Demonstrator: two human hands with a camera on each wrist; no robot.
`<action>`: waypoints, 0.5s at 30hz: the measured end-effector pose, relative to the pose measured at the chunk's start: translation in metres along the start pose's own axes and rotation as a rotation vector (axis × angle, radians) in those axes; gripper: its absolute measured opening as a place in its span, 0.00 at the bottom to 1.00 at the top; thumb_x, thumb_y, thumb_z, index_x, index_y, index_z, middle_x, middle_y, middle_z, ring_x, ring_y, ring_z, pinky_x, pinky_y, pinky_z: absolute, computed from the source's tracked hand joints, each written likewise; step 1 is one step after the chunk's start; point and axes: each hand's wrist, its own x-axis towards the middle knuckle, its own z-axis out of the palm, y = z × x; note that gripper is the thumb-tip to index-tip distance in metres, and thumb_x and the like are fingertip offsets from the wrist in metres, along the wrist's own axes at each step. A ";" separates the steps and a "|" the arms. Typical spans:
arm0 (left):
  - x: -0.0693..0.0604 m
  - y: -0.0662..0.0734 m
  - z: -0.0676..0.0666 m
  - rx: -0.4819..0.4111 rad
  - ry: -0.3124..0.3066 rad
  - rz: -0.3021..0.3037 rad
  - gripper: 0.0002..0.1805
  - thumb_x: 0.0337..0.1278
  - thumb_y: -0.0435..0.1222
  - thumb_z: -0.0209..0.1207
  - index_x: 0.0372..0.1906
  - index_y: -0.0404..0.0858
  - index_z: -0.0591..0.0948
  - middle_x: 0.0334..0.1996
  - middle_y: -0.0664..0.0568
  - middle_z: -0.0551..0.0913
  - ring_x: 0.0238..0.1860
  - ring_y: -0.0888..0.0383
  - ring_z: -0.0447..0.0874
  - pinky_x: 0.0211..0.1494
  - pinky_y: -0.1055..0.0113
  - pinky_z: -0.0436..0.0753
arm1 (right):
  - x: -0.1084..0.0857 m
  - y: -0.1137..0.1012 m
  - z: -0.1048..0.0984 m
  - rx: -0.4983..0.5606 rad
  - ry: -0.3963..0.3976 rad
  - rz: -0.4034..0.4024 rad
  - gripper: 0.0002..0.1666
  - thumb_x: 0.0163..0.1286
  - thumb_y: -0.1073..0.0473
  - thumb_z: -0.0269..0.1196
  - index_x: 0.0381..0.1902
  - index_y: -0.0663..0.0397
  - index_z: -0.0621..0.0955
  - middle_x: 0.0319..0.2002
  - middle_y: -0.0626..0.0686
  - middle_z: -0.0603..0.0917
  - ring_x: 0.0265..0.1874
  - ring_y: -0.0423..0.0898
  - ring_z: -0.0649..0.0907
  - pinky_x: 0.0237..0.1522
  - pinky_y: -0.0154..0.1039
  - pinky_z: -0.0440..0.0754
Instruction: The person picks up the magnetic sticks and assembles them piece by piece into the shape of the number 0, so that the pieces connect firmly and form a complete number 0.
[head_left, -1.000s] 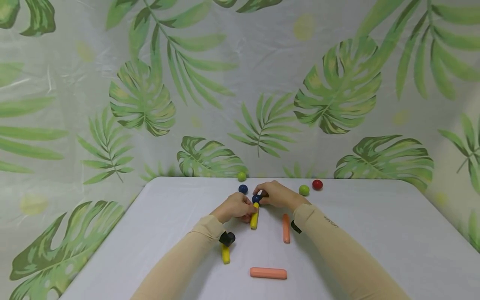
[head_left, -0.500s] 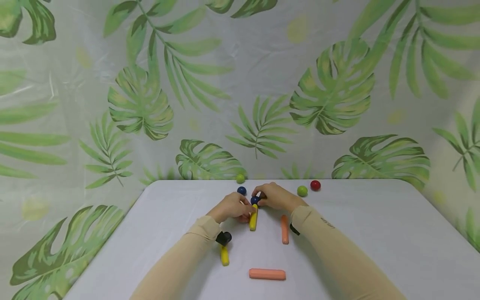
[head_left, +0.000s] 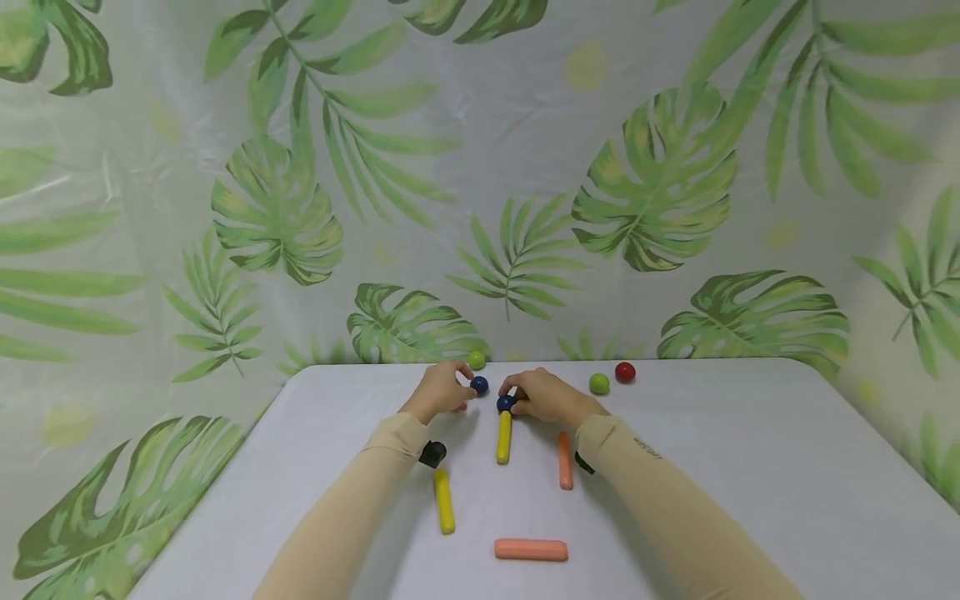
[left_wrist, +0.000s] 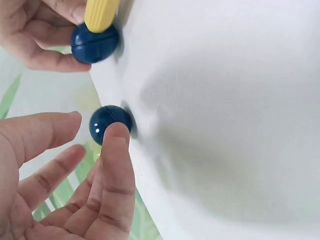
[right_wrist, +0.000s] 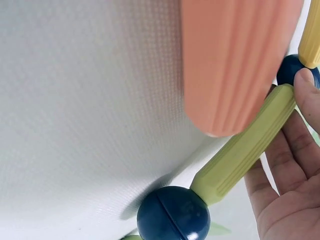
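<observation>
Head view: handling and surroundings

Right hand (head_left: pixel 551 398) pinches a dark blue ball (head_left: pixel 506 403) against the far end of a yellow rod (head_left: pixel 503 440), near the desk (head_left: pixel 787 467)'s back edge. Left hand (head_left: pixel 438 392), fingers unclosed, is at a second blue ball (head_left: pixel 479 386); firm contact cannot be confirmed. I judge the pieces light and stiff, hardly fragile. Glossy balls may slip; grip opposite sides. Ridged rod: hold mid-length. White, woven-looking desktop; leaf-print sheet (head_left: pixel 525 125) behind.
</observation>
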 end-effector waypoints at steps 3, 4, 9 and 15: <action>0.007 -0.003 0.001 0.009 0.013 -0.011 0.22 0.67 0.32 0.69 0.63 0.34 0.81 0.27 0.48 0.85 0.24 0.60 0.82 0.34 0.68 0.87 | 0.000 0.000 0.001 0.015 0.003 0.007 0.16 0.75 0.63 0.70 0.59 0.53 0.86 0.47 0.55 0.93 0.46 0.46 0.89 0.57 0.46 0.87; 0.009 -0.004 0.001 0.011 0.016 -0.011 0.23 0.67 0.31 0.69 0.65 0.34 0.80 0.27 0.48 0.85 0.23 0.60 0.82 0.34 0.67 0.86 | 0.000 0.000 0.002 0.015 0.005 0.011 0.16 0.75 0.63 0.70 0.59 0.53 0.86 0.47 0.55 0.93 0.45 0.45 0.89 0.56 0.46 0.87; 0.020 -0.007 0.005 0.007 0.013 -0.021 0.25 0.68 0.32 0.68 0.68 0.36 0.79 0.27 0.48 0.84 0.24 0.60 0.81 0.33 0.68 0.85 | -0.002 -0.002 0.002 0.018 0.011 0.024 0.16 0.75 0.64 0.70 0.58 0.52 0.86 0.48 0.55 0.93 0.47 0.46 0.89 0.57 0.46 0.87; 0.029 -0.009 0.010 -0.018 0.000 -0.044 0.25 0.69 0.32 0.68 0.68 0.36 0.80 0.34 0.45 0.87 0.25 0.60 0.82 0.31 0.69 0.84 | -0.003 -0.003 0.000 0.017 0.018 0.012 0.16 0.75 0.64 0.69 0.58 0.53 0.86 0.49 0.56 0.93 0.48 0.48 0.90 0.57 0.47 0.87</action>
